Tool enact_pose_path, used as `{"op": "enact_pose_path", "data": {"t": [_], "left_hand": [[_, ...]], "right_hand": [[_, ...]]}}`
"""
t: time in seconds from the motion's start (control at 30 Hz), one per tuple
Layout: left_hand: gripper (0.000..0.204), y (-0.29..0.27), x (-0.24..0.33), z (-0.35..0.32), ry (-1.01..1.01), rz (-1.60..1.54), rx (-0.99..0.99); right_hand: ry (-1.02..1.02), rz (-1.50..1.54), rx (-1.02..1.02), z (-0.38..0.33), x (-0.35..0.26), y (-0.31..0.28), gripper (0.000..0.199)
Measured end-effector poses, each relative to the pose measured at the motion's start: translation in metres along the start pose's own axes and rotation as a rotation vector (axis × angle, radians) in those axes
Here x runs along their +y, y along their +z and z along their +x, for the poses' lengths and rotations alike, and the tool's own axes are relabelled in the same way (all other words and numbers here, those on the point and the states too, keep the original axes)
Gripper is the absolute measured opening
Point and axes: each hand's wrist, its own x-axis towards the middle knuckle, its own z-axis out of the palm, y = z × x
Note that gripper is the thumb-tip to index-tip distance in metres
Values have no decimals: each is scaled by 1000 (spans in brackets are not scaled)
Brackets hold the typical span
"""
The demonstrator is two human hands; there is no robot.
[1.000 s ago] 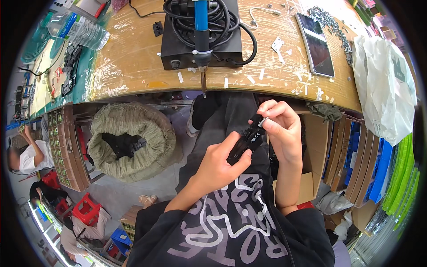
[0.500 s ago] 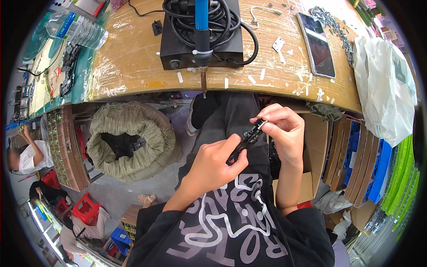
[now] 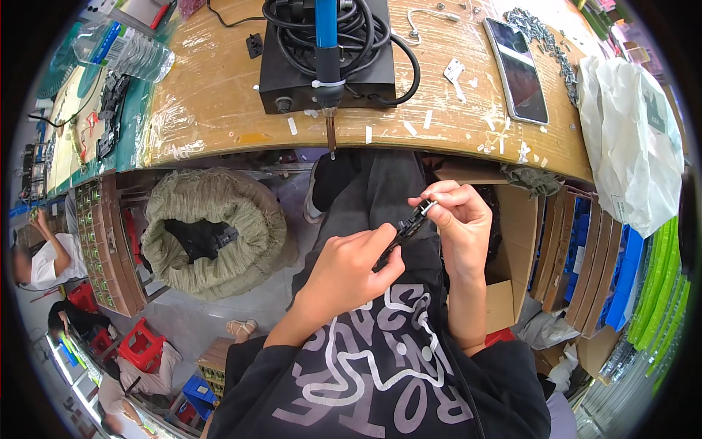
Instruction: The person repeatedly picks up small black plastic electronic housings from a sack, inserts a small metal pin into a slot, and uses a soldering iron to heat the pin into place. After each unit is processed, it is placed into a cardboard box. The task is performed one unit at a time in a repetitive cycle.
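Above my lap, my left hand (image 3: 349, 267) is closed around the lower end of a narrow black plastic part (image 3: 411, 225). Its upper end meets my right hand (image 3: 461, 223), where thumb and forefinger pinch a small light-coloured piece at the tip. That piece is too small to make out, and my left fingers hide the part's lower end. Past my hands, a soldering iron (image 3: 329, 73) with a blue handle points down over the table's near edge, in front of a black box (image 3: 336, 88) with coiled black cable.
On the brown table (image 3: 212, 102) lie a phone (image 3: 516, 72), loose screws (image 3: 545, 44) and a water bottle (image 3: 124, 50). A white plastic bag (image 3: 629, 139) hangs at the right edge. Left of my legs stands a woven sack (image 3: 219, 271) with black parts inside. Other people sit at far left.
Both hands keep their grip on the black part, with only a slight shift of the right hand. The whole view has moved slightly.
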Motion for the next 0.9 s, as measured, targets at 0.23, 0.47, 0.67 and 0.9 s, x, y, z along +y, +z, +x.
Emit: {"op": "enact_pose_path", "data": {"t": [0.23, 0.47, 0.67, 0.9], "left_hand": [[18, 3, -5, -6, -9, 46, -63], [18, 1, -6, -10, -25, 50, -115], [18, -5, -1, -13, -18, 22, -115], [18, -5, -1, -13, 17, 71, -87]], "right_hand": [[80, -87, 20, -8, 2, -7, 11], [157, -153, 35, -14, 4, -12, 11], [118, -209, 22, -17, -4, -2, 10], [168, -124, -25, -13, -4, -4, 10]]}}
